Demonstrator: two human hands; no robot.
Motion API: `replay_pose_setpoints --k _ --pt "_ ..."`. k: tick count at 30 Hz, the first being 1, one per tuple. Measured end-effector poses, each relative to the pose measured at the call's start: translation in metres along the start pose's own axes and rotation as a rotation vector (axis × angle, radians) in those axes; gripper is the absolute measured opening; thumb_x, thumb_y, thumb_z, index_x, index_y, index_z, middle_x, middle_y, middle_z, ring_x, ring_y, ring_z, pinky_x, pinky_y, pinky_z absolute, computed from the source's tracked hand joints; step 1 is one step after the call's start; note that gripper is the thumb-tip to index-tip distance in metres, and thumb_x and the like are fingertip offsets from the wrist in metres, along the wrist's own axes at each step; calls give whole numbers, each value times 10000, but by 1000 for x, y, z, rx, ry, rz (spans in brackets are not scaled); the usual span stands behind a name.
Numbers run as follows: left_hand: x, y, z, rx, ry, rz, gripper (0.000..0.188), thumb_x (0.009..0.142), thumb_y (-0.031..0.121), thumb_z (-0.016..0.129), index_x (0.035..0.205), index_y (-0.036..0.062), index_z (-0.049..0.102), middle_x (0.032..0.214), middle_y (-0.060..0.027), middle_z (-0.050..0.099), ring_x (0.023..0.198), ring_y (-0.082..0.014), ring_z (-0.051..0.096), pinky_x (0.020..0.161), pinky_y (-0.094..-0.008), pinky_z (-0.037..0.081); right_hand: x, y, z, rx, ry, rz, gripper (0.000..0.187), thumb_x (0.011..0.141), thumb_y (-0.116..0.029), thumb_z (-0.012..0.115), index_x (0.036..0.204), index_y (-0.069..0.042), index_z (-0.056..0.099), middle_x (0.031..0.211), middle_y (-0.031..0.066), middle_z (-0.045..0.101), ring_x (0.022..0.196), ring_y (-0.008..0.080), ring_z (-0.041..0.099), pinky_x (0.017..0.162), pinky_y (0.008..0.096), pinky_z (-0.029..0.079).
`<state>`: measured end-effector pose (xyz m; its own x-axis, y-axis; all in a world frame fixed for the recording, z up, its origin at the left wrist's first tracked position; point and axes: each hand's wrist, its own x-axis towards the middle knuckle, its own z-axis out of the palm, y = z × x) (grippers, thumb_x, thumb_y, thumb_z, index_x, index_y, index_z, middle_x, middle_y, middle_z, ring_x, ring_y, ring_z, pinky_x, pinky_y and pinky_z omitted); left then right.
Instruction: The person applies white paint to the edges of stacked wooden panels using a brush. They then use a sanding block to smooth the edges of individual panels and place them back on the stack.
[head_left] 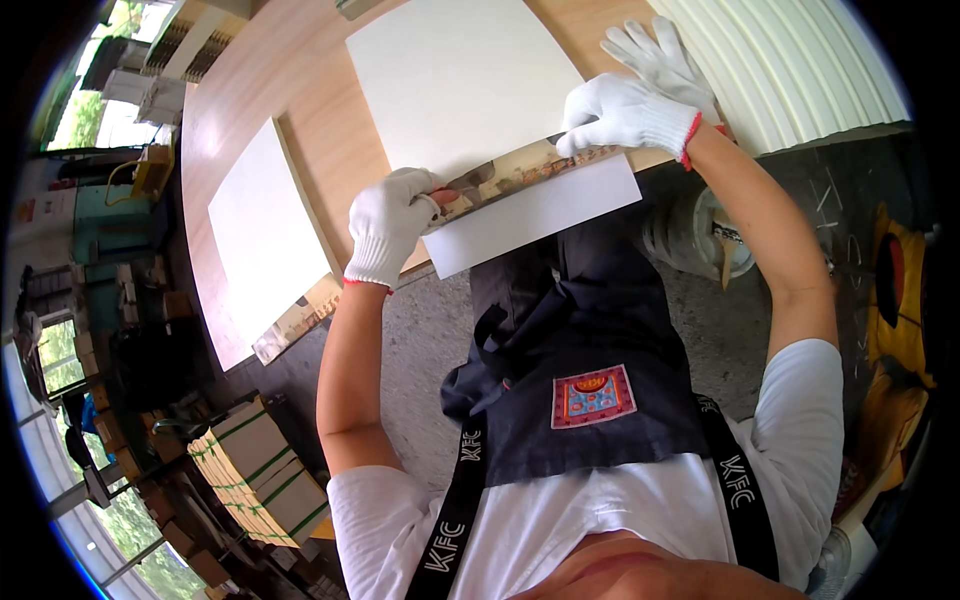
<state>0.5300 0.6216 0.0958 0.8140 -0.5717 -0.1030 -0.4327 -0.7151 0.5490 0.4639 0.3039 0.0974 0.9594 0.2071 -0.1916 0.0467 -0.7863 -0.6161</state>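
Observation:
A large white sheet (460,80) lies on the wooden table in front of me. Along its near edge runs a brown printed strip (510,178). My left hand (388,218), in a white knit glove with bare fingertips showing, is closed on the strip's left end. At the right end, my gloved right hand (625,115) has its thumb and fingers closed on the same strip. A plain white flap (535,215) sticks out below the strip, past the table edge toward my body. Just beyond my right hand lies a loose white glove (655,55), its fingers spread.
To the left, a white stack (270,220) with a similar printed near edge lies on the table (310,60). White ribbed material (800,65) borders the right. Green-strapped bundles (255,470) stand on the floor at lower left; a round metallic container (705,235) is under the table edge.

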Motion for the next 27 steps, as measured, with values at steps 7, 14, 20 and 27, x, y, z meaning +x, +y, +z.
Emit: replay_pose_setpoints --k 7,14,20,27 --pt "8 -2 0 -79 -39 -101 146 819 143 750 846 5 709 789 -59 663 642 -148 599 609 -291 463 1 9 15 -37 105 11 268 787 -412 756 804 -144 752 814 17 688 783 174 648 703 332 481" --pt "9 -9 5 -152 -65 -131 131 828 117 751 854 4 690 761 -41 650 634 -105 574 594 -271 456 -1 23 29 -25 227 -167 191 830 -374 704 840 -188 749 848 -6 693 802 191 655 700 336 498" --pt "14 -3 4 -113 -100 -198 198 849 165 765 791 16 648 727 -31 634 624 -91 563 574 -272 448 1 33 36 45 278 -232 158 833 -337 705 842 -183 737 829 -3 677 814 201 653 694 338 499" --pt "26 -13 -7 223 -83 156 337 828 223 784 1104 110 625 1139 -40 619 722 -141 658 613 -297 525 4 27 38 25 327 -248 187 826 -311 722 796 -132 677 814 21 646 829 234 643 704 368 496"
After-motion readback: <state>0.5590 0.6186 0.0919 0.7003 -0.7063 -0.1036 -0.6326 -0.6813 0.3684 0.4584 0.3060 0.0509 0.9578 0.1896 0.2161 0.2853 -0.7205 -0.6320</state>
